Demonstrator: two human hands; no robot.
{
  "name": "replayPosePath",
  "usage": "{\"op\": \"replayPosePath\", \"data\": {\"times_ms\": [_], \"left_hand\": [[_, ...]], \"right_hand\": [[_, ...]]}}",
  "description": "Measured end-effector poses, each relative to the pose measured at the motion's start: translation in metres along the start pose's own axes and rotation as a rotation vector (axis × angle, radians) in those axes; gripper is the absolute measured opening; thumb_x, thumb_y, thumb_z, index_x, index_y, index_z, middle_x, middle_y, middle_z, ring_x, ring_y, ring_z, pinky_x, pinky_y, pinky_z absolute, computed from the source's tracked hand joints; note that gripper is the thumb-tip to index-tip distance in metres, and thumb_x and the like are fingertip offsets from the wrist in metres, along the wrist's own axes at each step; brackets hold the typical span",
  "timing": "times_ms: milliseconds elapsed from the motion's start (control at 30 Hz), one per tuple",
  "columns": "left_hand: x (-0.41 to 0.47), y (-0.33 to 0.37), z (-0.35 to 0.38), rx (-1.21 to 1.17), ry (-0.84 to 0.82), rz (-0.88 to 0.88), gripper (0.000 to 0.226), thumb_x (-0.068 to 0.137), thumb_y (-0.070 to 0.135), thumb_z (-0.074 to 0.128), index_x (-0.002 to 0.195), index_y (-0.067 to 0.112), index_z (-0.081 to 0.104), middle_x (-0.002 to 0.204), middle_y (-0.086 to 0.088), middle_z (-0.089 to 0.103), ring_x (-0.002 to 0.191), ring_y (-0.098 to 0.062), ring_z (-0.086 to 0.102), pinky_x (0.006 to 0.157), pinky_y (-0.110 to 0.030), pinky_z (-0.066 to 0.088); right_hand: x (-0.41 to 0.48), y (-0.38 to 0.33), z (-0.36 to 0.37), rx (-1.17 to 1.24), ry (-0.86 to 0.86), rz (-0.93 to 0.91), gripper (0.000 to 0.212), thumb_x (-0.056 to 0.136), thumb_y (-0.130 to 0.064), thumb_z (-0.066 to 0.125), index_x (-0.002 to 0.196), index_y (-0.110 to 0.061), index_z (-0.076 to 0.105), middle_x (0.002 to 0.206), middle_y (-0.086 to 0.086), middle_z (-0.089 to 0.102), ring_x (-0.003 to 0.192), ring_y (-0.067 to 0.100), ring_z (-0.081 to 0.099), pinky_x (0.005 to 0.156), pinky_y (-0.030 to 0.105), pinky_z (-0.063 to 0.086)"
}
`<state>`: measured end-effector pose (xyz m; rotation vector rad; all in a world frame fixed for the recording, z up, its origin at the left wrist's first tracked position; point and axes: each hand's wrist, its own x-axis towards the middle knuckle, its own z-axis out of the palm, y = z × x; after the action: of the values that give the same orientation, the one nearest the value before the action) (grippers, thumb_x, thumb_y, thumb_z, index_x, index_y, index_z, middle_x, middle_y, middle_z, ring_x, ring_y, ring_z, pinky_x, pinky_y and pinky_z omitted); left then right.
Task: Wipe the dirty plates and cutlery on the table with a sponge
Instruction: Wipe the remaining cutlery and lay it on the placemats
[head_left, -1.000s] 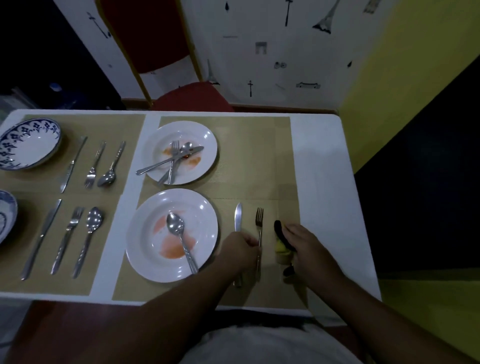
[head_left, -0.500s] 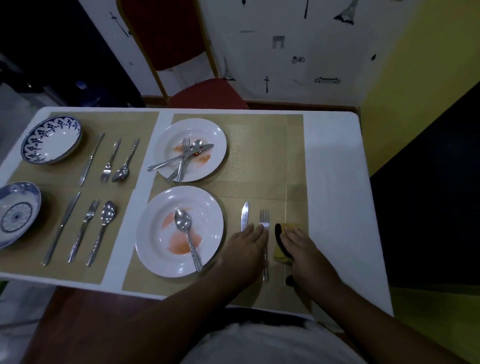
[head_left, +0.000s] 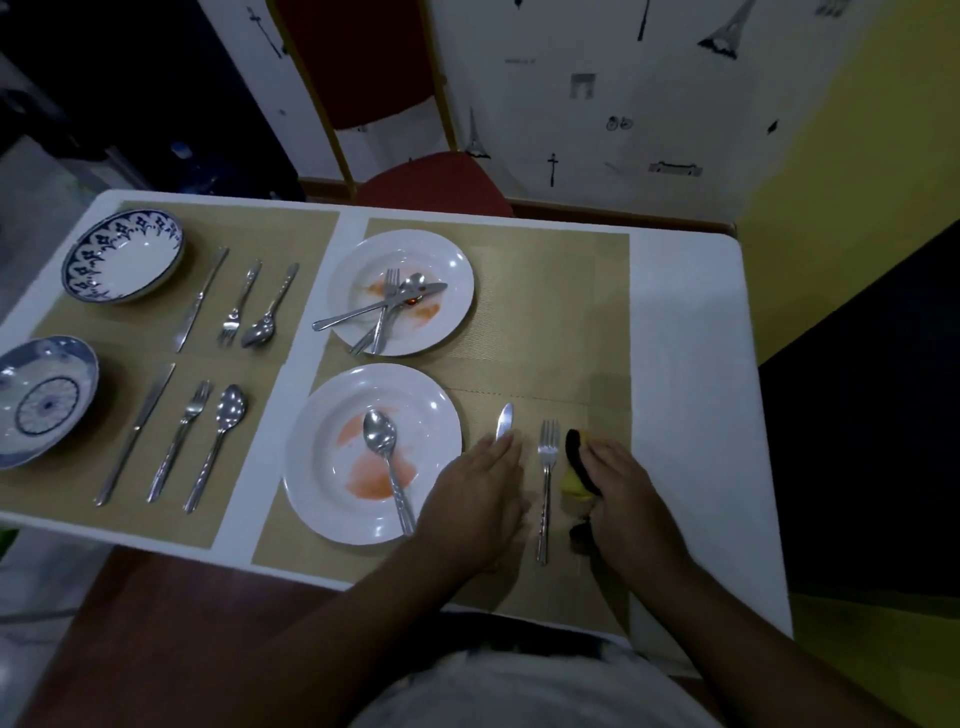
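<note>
Mostly we see a white table (head_left: 691, 364) with tan placemats (head_left: 545, 312), standing against a white wall (head_left: 597, 104) printed with small black drawings; a red chair (head_left: 431, 182) waits at the top centre. Low in the frame, our left hand (head_left: 475, 499) lies flat over a knife (head_left: 504, 422), fingers spread. Our right hand (head_left: 623, 491) presses on the yellow and black sponge (head_left: 575, 470), just right of a fork (head_left: 545, 483). 2 stained white plates (head_left: 332, 467) sit left of centre.
</note>
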<state>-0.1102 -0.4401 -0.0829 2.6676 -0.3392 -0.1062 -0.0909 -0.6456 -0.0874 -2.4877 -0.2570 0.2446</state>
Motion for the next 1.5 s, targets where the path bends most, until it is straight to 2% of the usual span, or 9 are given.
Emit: {"op": "replayPosePath", "data": {"times_ms": [167,300,500,633,800,933,1233,1400,1500], "left_hand": [[-0.026,-0.025,-0.024,-0.037,0.170,-0.254,0.027,0.089,0.029,0.064,0.112,0.015,0.069,0.106,0.002,0.068,0.099,-0.017,0.059,0.088,-0.027,0.046],[-0.047,-0.051,-0.034,-0.088,0.202,-0.579,0.018,0.084,0.031,0.071,0.089,0.018,0.060,0.088,0.005,0.058,0.087,-0.016,0.055,0.075,-0.025,0.039],[-0.054,-0.062,-0.052,-0.257,0.115,-0.845,0.025,0.084,0.028,0.070,0.080,0.022,0.046,0.071,0.007,0.056,0.063,-0.008,0.052,0.050,-0.021,0.032],[-0.056,-0.070,-0.058,-0.393,0.098,-0.938,0.018,0.079,0.014,0.066,0.078,0.017,0.048,0.072,0.000,0.060,0.064,-0.012,0.056,0.049,-0.024,0.033],[-0.062,-0.091,-0.082,-0.765,0.043,-1.020,0.014,0.083,0.014,0.067,0.096,0.017,0.062,0.093,-0.006,0.071,0.083,-0.022,0.067,0.065,-0.030,0.054],[-0.065,-0.114,-0.103,-1.236,-0.066,-1.145,0.028,0.090,-0.005,0.052,0.093,0.007,0.076,0.077,-0.013,0.069,0.069,-0.023,0.064,0.071,-0.035,0.058],[-0.077,-0.164,-0.122,-1.387,-0.335,-1.018,0.039,0.092,-0.008,0.043,0.112,0.006,0.073,0.078,-0.011,0.064,0.069,-0.017,0.050,0.056,-0.022,0.039],[-0.081,-0.180,-0.132,-1.438,-0.370,-1.006,0.037,0.093,-0.012,0.040,0.110,-0.001,0.071,0.074,-0.009,0.059,0.060,-0.012,0.046,0.047,-0.017,0.038],[-0.077,-0.185,-0.142,-1.324,-0.425,-0.979,0.030,0.098,-0.003,0.043,0.112,0.003,0.069,0.089,-0.011,0.066,0.061,-0.011,0.052,0.048,-0.018,0.039]], "right_hand": [[0.030,-0.036,-0.001,0.003,0.012,-0.198,0.066,0.078,0.014,0.050,0.139,-0.007,0.038,0.146,0.011,0.038,0.138,0.022,0.024,0.112,0.031,0.020],[0.043,-0.068,0.015,0.035,-0.086,-0.321,0.065,0.081,0.007,0.047,0.143,-0.010,0.034,0.150,0.005,0.031,0.141,0.020,0.019,0.117,0.031,0.014],[0.046,-0.115,0.036,0.064,-0.245,-0.526,0.054,0.064,-0.004,0.059,0.117,0.006,0.057,0.123,0.021,0.057,0.116,0.034,0.049,0.109,0.013,0.010],[0.045,-0.110,0.062,-0.001,-0.304,-0.483,0.071,0.070,0.009,0.055,0.138,-0.008,0.041,0.145,0.009,0.039,0.139,0.024,0.024,0.115,0.030,0.013],[0.048,-0.124,0.068,-0.019,-0.267,-0.398,0.078,0.070,0.010,0.050,0.142,-0.011,0.030,0.146,-0.003,0.030,0.136,0.009,0.014,0.109,0.013,0.001],[0.048,-0.142,0.078,-0.037,-0.252,-0.440,0.080,0.080,0.002,0.055,0.146,-0.028,0.021,0.149,-0.012,0.021,0.141,0.007,0.012,0.114,0.019,0.008],[0.062,-0.179,0.108,-0.257,-0.236,-0.610,0.064,0.066,-0.009,0.062,0.129,-0.002,0.052,0.135,0.015,0.052,0.128,0.025,0.039,0.106,0.041,0.035],[0.087,-0.163,0.108,-0.474,-0.339,-0.514,0.102,0.025,-0.016,0.092,0.120,-0.001,0.059,0.128,0.018,0.057,0.119,0.039,0.052,0.098,0.055,0.034],[0.091,-0.172,0.101,-0.298,-0.224,-0.379,0.091,0.046,-0.012,0.088,0.129,-0.001,0.051,0.132,0.019,0.053,0.125,0.040,0.046,0.103,0.054,0.034]]}}
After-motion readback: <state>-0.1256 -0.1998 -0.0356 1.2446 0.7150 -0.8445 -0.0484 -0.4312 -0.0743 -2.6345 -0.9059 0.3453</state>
